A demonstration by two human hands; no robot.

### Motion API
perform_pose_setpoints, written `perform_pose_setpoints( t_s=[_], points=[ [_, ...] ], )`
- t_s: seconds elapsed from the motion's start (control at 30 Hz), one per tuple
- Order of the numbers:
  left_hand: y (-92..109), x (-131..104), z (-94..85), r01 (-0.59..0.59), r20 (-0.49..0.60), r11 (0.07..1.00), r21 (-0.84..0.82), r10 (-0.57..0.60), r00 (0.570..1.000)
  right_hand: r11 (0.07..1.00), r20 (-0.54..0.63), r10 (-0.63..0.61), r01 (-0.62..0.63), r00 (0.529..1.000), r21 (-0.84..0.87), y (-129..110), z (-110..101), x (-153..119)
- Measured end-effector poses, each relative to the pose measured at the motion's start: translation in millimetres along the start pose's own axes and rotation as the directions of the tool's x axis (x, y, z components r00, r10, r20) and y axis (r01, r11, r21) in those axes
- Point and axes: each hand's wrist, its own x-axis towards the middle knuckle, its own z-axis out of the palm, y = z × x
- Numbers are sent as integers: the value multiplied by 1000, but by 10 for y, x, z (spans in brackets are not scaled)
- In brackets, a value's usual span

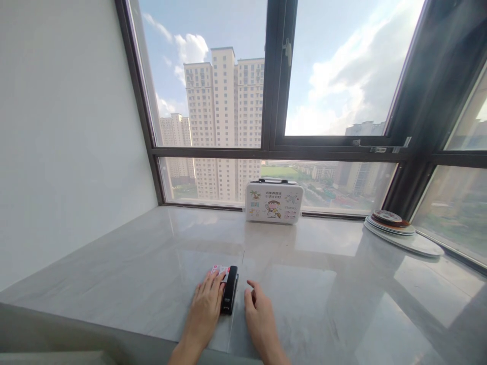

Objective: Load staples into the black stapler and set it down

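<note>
A black stapler (pixel 230 291) lies lengthwise on the grey marble ledge (pixel 152 268), low in the middle of the view. Just left of it, a small pink and white packet or card (pixel 221 268) shows beyond my fingertips. My left hand (pixel 206 304) lies flat over this packet, fingers stretched forward, its right side touching the stapler. To the right of the stapler, my right hand (pixel 261 312) is over the ledge with nothing in it, thumb and index finger apart and the other fingers curled. Most of the packet is hidden under my left hand.
A white case (pixel 273 203) with cartoon prints stands upright against the window at the back. Stacked plates or round boards (pixel 403 235) sit in the right corner. The ledge's front edge (pixel 95 324) runs along the bottom left, and a white wall rises on the left.
</note>
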Motion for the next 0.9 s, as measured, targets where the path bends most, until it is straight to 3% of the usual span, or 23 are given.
perform_pose_setpoints(
  t_s=[0.23,0.37,0.53,0.63,0.7,0.77,0.83,0.9],
  points=[
    [9,9,6,15,-25,999,36,-14,1000,992,-24,93,-95,995,-87,513,-1062,-94],
    [-2,17,38,4,-31,999,44,-2,1000,983,-6,174,-174,985,-59,708,-1449,-118],
    [-53,16,64,12,-39,998,-57,-14,999,982,2,144,-142,990,-124,662,-1496,-121],
    [0,-36,-37,38,-151,986,-160,-62,987,979,48,53,-43,997,-197,583,-1485,-145],
    [163,-100,-146,29,-300,971,-238,-101,949,970,101,-30,53,994,-238,539,-1498,-166],
    [451,-169,-238,-18,-369,950,-311,-103,924,935,161,-94,143,982,-326,497,-1504,-181],
    [812,-216,-265,-112,-208,929,-353,39,977,867,221,-101,194,970,-460,450,-1478,-192],
    [1146,-224,-207,-201,43,908,-366,233,972,781,253,-55,199,966,-592,396,-1417,-200]
  ],
)
